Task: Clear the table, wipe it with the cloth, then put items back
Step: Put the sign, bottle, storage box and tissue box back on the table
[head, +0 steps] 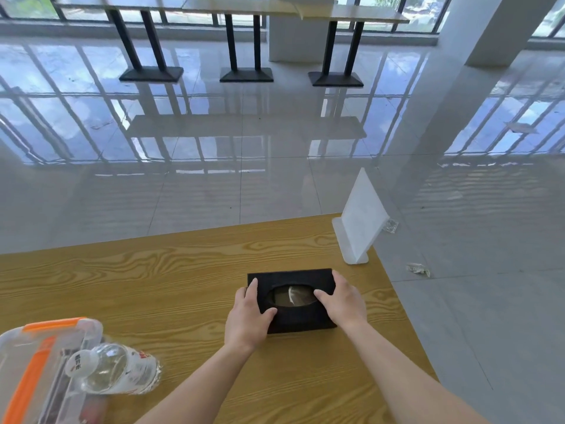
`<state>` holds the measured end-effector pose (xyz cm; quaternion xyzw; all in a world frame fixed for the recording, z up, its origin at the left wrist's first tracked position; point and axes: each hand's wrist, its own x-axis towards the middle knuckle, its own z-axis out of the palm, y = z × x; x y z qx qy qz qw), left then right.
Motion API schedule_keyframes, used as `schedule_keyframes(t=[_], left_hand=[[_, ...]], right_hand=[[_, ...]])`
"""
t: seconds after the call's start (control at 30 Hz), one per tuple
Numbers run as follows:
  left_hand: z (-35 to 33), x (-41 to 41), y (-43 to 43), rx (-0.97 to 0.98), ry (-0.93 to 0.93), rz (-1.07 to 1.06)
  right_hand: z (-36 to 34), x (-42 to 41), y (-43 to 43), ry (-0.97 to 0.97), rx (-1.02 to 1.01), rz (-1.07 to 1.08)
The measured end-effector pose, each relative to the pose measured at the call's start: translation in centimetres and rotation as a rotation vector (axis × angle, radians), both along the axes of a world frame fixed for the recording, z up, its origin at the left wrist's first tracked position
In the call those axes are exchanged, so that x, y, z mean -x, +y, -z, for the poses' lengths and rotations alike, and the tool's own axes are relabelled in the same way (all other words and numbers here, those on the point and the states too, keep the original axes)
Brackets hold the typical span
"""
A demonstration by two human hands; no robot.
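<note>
Left hand (249,313) and right hand (344,301) each grip one end of the black tissue box (293,277), lower centre on the table (183,270), thumbs on top. I reckon the symmetric hold keeps it level for moving.

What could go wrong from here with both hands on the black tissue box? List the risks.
1. The left hand and right hand grip the black tissue box only at its ends; it could slip.
2. The white sign stand stands at the table corner beyond the box; a swing could knock it off.
3. The water bottle lies on its side beside the clear container and may roll.
</note>
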<state>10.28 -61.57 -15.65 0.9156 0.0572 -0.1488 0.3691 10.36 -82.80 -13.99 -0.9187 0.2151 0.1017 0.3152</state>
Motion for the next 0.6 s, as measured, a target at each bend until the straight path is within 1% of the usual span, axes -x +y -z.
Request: schedule_keyframes(t=[0.13,0.23,0.4,0.6], left_hand=[[0.0,-1.5,-0.1,0.003,-0.005,0.000],[0.0,-2.6,0.0,-0.010,0.011,-0.007],[0.2,-3.9,0.2,-0.019,0.022,-0.071],[-0.4,-6.5,-0.7,-0.078,0.011,-0.041]], right_hand=[[0.2,-0.4,0.3,-0.018,0.002,0.014],[0.5,-0.4,0.3,-0.021,-0.031,0.055],[0.5,-0.3,0.4,0.009,-0.028,0.121],[0.1,-2.0,0.0,0.006,-0.027,0.132]])
